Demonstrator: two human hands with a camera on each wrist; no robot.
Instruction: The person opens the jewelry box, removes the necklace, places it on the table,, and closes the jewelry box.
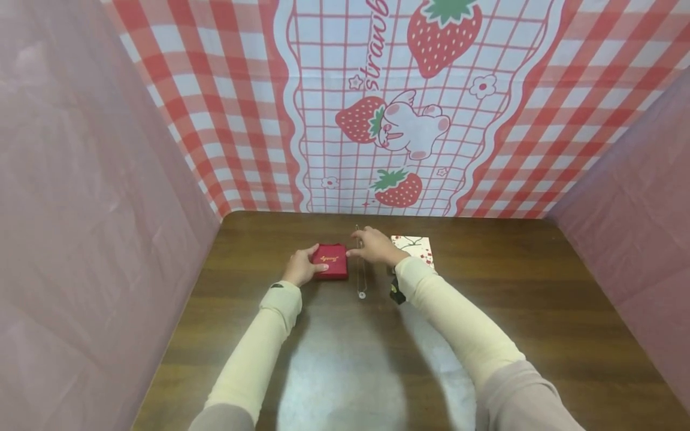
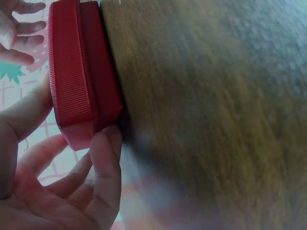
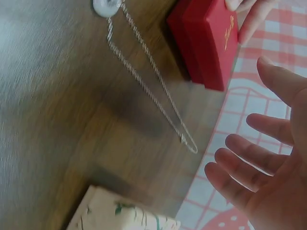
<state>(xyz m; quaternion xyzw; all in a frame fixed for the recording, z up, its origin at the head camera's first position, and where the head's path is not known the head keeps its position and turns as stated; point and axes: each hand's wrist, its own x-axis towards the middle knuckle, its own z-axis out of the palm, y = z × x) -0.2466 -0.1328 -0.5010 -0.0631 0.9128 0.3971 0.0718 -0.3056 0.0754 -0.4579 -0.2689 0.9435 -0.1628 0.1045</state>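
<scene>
A red jewelry box (image 1: 335, 268) with gold lettering on its lid lies closed on the wooden table. My left hand (image 1: 299, 267) grips its left side, the thumb over the lid and a fingertip low at the edge (image 2: 106, 148). Just right of the box, a silver chain necklace (image 3: 146, 86) with a round pale pendant (image 1: 362, 295) is stretched out in a narrow loop. My right hand (image 1: 377, 246) hovers over the far part of that necklace, fingers spread and holding nothing (image 3: 273, 163).
A white floral-patterned item (image 1: 419, 244) sits behind the right wrist, partly covered by it. Beside the right sleeve is a small black object (image 1: 397, 292) with a yellow mark. A strawberry-print cloth (image 1: 399, 137) hangs at the table's back edge; pink cloth walls flank both sides.
</scene>
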